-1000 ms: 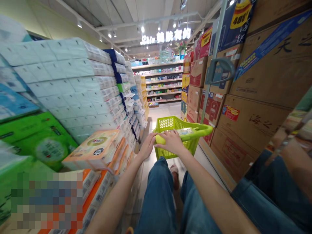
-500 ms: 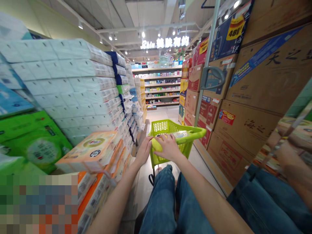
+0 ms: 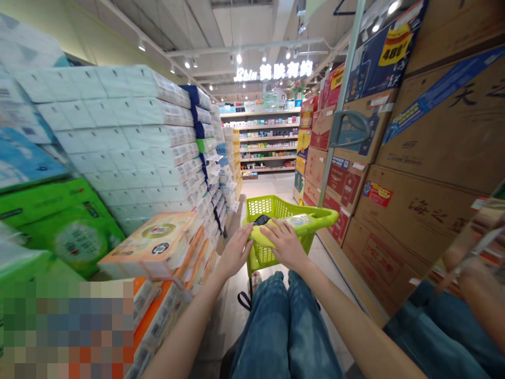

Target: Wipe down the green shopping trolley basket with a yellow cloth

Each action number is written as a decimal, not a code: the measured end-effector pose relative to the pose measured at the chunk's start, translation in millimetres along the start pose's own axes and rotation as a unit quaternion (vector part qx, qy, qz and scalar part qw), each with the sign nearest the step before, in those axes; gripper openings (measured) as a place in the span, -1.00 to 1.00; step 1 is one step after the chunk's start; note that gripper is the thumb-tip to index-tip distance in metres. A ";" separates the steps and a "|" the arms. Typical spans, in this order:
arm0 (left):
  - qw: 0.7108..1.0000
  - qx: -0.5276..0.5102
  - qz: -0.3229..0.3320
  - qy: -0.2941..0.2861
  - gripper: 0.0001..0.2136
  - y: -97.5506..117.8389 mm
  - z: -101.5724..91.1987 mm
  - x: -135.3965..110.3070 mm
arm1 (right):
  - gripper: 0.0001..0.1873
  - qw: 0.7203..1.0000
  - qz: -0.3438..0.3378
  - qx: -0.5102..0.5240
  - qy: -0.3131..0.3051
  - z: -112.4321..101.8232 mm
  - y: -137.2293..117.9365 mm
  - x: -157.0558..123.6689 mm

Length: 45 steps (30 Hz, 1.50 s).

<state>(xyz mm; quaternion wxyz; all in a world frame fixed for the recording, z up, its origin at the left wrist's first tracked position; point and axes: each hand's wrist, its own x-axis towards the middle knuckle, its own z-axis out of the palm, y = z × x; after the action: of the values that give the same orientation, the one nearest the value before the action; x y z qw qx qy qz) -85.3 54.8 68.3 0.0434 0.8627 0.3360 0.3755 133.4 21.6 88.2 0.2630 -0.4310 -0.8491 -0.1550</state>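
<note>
Knees (image 3: 268, 321) in blue jeans have drawn together since half a second ago. White tissue packs (image 3: 114, 118) stand stacked at far left, an orange-topped pack (image 3: 152, 234) lower beside them, and then I see the left hand (image 3: 235, 250) wrapped around the left end of a yellow handle (image 3: 262, 236), the right hand (image 3: 287, 243) curled over it just beside. Ahead of the knees, that handle's green shopping cart (image 3: 321, 217) stands in the aisle, with cardboard boxes (image 3: 414, 197) piled farther right.

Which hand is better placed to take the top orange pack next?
Probably your left hand: it's at the green cart, on the side nearer the top orange pack. Your right hand lies farther across.
</note>
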 end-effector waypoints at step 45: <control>0.971 0.206 -0.073 0.098 -0.27 64.0 51.1 -32.6 | -0.23 0.942 0.254 -0.034 0.215 38.7 -13.2 -62.9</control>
<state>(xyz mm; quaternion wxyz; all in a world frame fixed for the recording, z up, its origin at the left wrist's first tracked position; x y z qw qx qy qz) -31.8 -5.4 32.7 -0.1407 0.7856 0.4704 0.3765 141.4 -8.0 19.7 0.4554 -0.5973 -0.6289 -0.2007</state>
